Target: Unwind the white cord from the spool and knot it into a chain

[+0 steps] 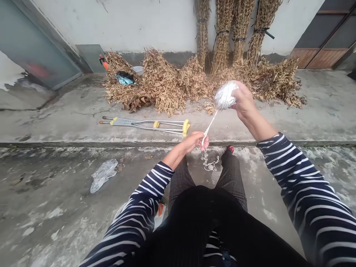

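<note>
My right hand (244, 102) is closed round a ball of white yarn (224, 95), held up at the right over the concrete step. From the ball a taut white strand (210, 125) slants down to my left hand (196, 141), whose fingers pinch it. Below the left hand a loose, kinked length of the same yarn (211, 164) hangs down and bunches between my legs. The far side of the ball and part of the right hand's fingers are hidden from me.
A pair of crutches (144, 124) with yellow pads lies on the step. Dried plant stalks (164, 81) are heaped along the wall, and tied bundles (222, 33) lean upright against it. A crumpled clear plastic bag (104, 174) lies on the lower ground, left of my legs.
</note>
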Motion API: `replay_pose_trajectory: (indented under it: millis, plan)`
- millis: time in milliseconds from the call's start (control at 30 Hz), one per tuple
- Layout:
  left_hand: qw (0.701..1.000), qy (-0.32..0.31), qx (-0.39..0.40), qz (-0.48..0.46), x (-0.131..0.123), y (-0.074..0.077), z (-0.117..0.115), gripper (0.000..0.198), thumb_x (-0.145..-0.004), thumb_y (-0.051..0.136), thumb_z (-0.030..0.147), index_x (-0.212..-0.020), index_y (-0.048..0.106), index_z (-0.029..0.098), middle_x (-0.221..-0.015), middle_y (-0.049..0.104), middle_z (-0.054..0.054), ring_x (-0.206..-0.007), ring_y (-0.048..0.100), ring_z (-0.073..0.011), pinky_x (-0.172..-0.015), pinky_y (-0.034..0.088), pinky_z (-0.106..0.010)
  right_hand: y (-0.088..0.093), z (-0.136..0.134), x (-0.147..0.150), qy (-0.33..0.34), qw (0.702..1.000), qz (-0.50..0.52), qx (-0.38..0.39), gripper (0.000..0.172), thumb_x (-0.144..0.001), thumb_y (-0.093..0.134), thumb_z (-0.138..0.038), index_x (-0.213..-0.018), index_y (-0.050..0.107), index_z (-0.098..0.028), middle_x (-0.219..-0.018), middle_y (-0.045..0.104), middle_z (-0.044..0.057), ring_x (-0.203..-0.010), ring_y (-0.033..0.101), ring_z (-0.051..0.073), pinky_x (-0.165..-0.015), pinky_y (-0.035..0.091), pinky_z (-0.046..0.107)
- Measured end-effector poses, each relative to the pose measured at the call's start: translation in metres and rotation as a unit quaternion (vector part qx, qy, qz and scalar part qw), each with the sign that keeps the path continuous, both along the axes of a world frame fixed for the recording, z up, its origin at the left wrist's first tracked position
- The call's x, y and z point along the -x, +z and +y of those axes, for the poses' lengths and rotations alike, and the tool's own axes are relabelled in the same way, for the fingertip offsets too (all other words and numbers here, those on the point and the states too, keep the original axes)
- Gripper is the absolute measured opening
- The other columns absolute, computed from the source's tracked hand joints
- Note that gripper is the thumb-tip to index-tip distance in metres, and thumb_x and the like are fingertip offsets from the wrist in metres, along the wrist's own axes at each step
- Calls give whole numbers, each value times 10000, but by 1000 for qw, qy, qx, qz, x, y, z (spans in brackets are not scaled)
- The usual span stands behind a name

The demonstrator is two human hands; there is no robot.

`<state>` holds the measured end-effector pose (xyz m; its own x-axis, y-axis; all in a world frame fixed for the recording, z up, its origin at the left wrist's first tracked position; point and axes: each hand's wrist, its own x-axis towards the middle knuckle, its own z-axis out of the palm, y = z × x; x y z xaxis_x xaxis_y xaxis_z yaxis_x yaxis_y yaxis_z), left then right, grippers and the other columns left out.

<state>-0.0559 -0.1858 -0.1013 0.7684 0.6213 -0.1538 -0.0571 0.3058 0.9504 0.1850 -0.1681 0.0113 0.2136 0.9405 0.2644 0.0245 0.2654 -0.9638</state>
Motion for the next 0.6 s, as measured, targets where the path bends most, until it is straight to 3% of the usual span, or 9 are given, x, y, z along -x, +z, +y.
replay_pose_trajectory:
  millis: [167,267,367,433,500,600]
  plan:
    - [997,-51,62,-5,5,-22,10,278,-794,574,434,-705,568,171,-597,650,-58,-470,567,-121,-478,410,-224,17,-11,9,40,999,-14,-22,622,-702,730,-651,-1233,596,-357,-1192,701,39,-1105,655,285,-762,566,405]
    - [995,-52,26,84,-3,-31,23,272,-822,602,386,-703,604,141,-815,739,-145,-660,689,-174,-536,463,-236,29,-21,21,67,997,-41,-26,656,-714,722,-696,-1256,599,-348,-1250,692,45,-1172,643,305,-801,580,428]
    - [964,81,-80,240,-13,-27,38,210,-832,661,250,-971,723,105,-1100,750,-182,-868,731,-220,-668,550,-277,34,-24,29,108,990,-78,-41,691,-762,684,-716,-1314,580,-314,-1308,663,63,-1200,630,314,-832,585,451]
    - [919,203,-160,297,-19,-17,46,445,-827,669,165,-1271,684,123,-1265,707,-180,-942,730,-238,-777,593,-324,31,-22,29,132,985,-99,-45,695,-809,645,-712,-1357,556,-293,-1326,648,74,-1191,631,313,-841,587,467]
    - [901,288,-217,244,-26,-3,50,606,-839,652,143,-1441,587,156,-1407,636,-173,-1049,717,-253,-821,614,-332,25,-18,26,143,982,-114,-42,686,-851,607,-703,-1391,530,-287,-1332,640,78,-1183,632,310,-850,589,482]
    - [919,312,-240,33,-41,16,46,607,-843,686,195,-1441,583,210,-1482,591,-138,-1227,652,-270,-796,631,-304,15,-10,22,150,981,-121,-32,684,-871,588,-704,-1413,504,-297,-1334,636,77,-1184,630,313,-860,587,508]
